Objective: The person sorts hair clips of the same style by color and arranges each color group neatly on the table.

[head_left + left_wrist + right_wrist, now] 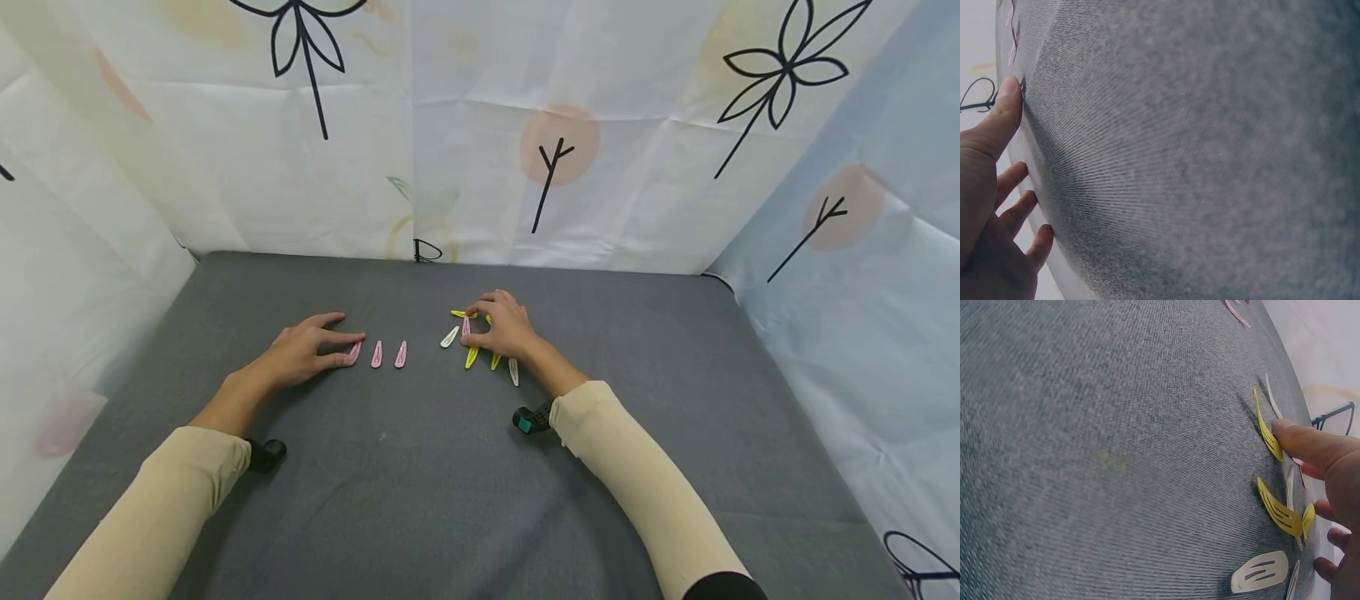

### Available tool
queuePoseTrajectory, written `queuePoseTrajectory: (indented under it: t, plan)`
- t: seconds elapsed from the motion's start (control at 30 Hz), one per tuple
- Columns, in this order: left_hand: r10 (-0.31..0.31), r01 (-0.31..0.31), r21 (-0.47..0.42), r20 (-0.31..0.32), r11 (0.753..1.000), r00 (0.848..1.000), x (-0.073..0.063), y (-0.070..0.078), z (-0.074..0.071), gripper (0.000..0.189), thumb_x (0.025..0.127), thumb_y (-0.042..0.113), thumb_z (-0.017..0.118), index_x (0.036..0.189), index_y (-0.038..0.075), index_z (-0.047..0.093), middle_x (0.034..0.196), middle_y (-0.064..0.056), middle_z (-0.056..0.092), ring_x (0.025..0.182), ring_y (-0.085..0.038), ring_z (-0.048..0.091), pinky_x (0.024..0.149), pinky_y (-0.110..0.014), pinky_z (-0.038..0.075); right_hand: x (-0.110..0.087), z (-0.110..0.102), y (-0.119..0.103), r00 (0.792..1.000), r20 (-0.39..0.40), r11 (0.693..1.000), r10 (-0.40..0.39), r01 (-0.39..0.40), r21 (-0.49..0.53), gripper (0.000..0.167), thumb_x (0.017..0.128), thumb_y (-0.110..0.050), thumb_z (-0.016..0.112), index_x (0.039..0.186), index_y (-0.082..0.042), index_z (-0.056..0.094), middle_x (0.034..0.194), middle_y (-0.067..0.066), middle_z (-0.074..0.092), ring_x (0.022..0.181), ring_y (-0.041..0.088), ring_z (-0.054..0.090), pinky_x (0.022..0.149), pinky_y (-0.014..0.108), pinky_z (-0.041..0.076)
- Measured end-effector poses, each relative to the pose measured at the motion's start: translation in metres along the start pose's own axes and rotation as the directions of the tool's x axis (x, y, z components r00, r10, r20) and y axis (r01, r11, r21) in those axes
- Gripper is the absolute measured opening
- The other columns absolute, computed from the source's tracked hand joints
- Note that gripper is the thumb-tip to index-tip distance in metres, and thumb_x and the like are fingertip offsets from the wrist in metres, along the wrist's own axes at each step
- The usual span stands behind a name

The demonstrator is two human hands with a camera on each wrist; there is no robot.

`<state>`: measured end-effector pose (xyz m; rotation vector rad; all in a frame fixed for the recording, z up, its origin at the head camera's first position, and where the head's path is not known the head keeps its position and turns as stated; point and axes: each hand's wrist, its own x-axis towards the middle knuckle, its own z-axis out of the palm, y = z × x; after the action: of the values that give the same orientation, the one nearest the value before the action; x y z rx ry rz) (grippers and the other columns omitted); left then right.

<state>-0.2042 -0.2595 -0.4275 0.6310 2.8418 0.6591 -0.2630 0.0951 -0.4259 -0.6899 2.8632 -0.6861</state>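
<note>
On the left, my left hand [306,351] has its thumb and index finger at the two ends of a pink snap hair clip [356,351] on the cloth. Two more pink hair clips [377,354] stand in a row beside it. My right hand [507,327] pinches another pink hair clip [466,326] between thumb and index finger, among a loose group. Around that hand lie yellow clips [472,357] and white clips [449,337]; the hand partly hides some. In the right wrist view, yellow clips [1280,510] and a white clip [1260,572] show below the thumb.
A grey cloth [405,483] covers the table. White printed curtains [465,167] hang behind it and along both sides. A dark strapped device [532,418] sits at the right wrist, and another [267,456] at the left.
</note>
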Motion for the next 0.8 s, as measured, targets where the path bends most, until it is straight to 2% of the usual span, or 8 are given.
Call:
queuePoseTrajectory:
  t: [0.3, 0.53, 0.8]
  plan:
    - [-0.003, 0.003, 0.001, -0.003, 1.000, 1.000, -0.0002, 0.0000, 0.0002, 0.048, 0.094, 0.030, 0.070, 0.138, 0.015, 0.061, 0.153, -0.027, 0.034, 0.142, -0.049, 0.027, 0.101, -0.074, 0.019, 0.0015, -0.0017, 0.0016, 1.000, 0.017, 1.000, -0.005, 0.005, 0.017, 0.050, 0.088, -0.039, 0.077, 0.131, -0.017, 0.065, 0.149, 0.011, 0.044, 0.144, 0.030, 0.028, 0.109, 0.061, 0.025]
    - [-0.005, 0.005, -0.001, 0.000, 1.000, 1.000, -0.0002, 0.0010, -0.0006, 0.048, 0.094, 0.028, 0.070, 0.138, 0.015, 0.061, 0.153, -0.027, 0.034, 0.142, -0.049, 0.027, 0.101, -0.074, 0.019, 0.0034, -0.0034, 0.0009, 1.000, 0.022, 1.000, -0.001, 0.000, 0.015, 0.047, 0.087, -0.039, 0.078, 0.127, -0.017, 0.068, 0.147, 0.011, 0.046, 0.141, 0.029, 0.032, 0.107, 0.059, 0.028]
    - [0.001, -0.001, 0.005, -0.002, 1.000, 1.000, -0.0005, 0.0006, -0.0006, 0.048, 0.093, 0.027, 0.071, 0.138, 0.014, 0.061, 0.153, -0.028, 0.035, 0.141, -0.049, 0.027, 0.102, -0.075, 0.019, 0.0029, -0.0025, -0.0019, 1.000, -0.010, 0.999, 0.005, -0.004, 0.043, 0.046, 0.084, -0.035, 0.082, 0.122, -0.013, 0.068, 0.139, 0.008, 0.053, 0.139, 0.027, 0.036, 0.106, 0.059, 0.030]
